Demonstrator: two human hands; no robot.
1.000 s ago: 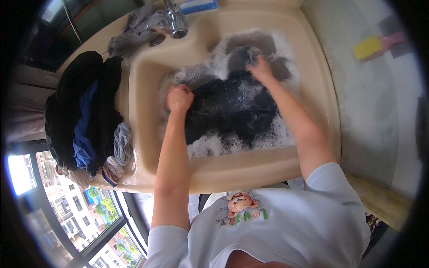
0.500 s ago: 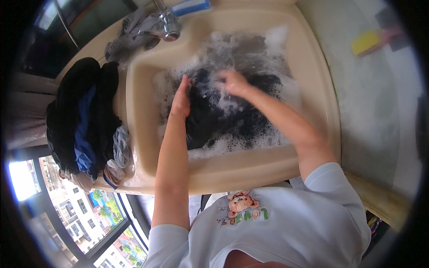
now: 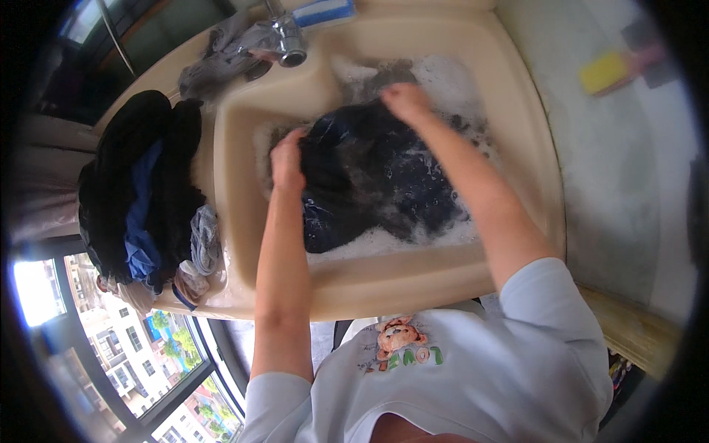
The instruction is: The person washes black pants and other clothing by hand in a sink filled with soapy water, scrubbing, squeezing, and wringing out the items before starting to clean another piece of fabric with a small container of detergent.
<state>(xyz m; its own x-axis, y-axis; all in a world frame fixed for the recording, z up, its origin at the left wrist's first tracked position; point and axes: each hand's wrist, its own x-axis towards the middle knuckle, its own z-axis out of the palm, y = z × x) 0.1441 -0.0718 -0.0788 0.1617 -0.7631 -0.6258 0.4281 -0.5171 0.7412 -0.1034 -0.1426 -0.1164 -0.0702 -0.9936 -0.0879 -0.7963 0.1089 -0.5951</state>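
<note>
Indoors, a beige sink [image 3: 543, 173] filled the middle of the view, with a pale wall [image 3: 591, 184] along its right and a window [image 3: 55, 295] at the lower left showing buildings and greenery outside. A chrome faucet [image 3: 290, 44] stood at the back corner, a grey cloth [image 3: 229, 55] bunched on the ledge beside it and a blue-and-white brush [image 3: 323, 12] behind. On the left ledge lay a heap of black clothes [image 3: 111, 192] with a blue piece [image 3: 144, 199] across it and a grey knitted item [image 3: 204, 240] near the basin. A yellow-headed brush [image 3: 602, 72] showed at the far right.

In the basin, the dark garment [image 3: 369, 162] was spread in water with white foam [image 3: 450, 77] around it. The left hand [image 3: 287, 159] was curled at the garment's left upper corner, its fingers closed over the cloth. The right hand [image 3: 406, 101], slightly blurred, was clenched on the far edge, and the fabric stretched between the two; the exact finger placement could not be made out.
</note>
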